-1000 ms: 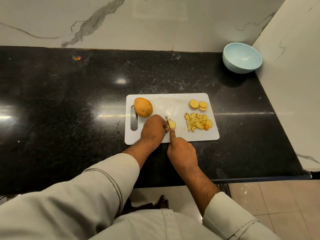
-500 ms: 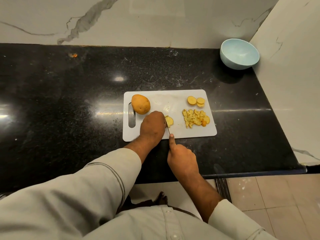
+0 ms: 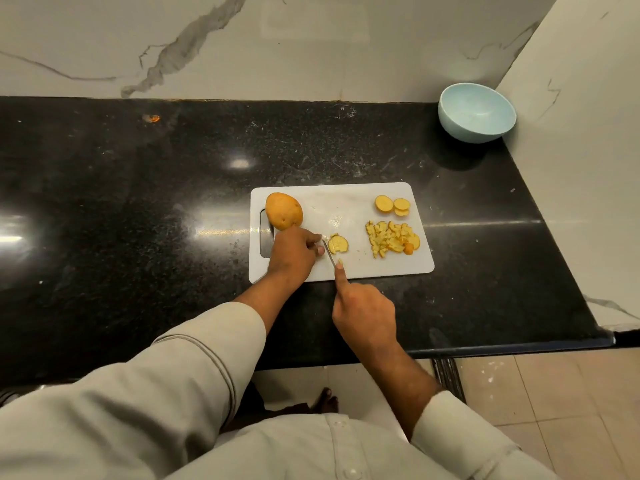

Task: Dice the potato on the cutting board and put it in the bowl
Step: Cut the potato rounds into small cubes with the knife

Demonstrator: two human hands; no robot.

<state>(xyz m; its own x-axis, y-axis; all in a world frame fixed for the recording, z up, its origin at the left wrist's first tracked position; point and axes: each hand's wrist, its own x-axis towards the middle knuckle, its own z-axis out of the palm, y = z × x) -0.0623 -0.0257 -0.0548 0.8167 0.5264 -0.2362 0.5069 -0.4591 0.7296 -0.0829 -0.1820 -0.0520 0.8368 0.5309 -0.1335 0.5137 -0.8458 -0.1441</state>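
A white cutting board point(image 3: 360, 199) lies on the black counter. The uncut part of the potato point(image 3: 283, 210) sits at its left end. My right hand point(image 3: 363, 311) grips a knife point(image 3: 330, 252), index finger along the blade's back, beside a partly cut potato slice point(image 3: 338, 244). My left hand point(image 3: 294, 252) rests on the board just left of the blade, fingers curled; I cannot tell whether it touches the slice. A heap of diced pieces point(image 3: 391, 238) lies to the right, with three round slices point(image 3: 392, 205) behind it. The light blue bowl point(image 3: 476, 111) stands at the far right corner.
Marble walls close the counter at the back and on the right point(image 3: 571, 133). The counter's front edge point(image 3: 485, 346) runs just below my hands, with tiled floor point(image 3: 554, 393) beyond it. A small orange scrap point(image 3: 152, 117) lies at the far left.
The knife has come toward me along the board, and the slice now lies more exposed to the right of the blade. My left hand stayed beside it.
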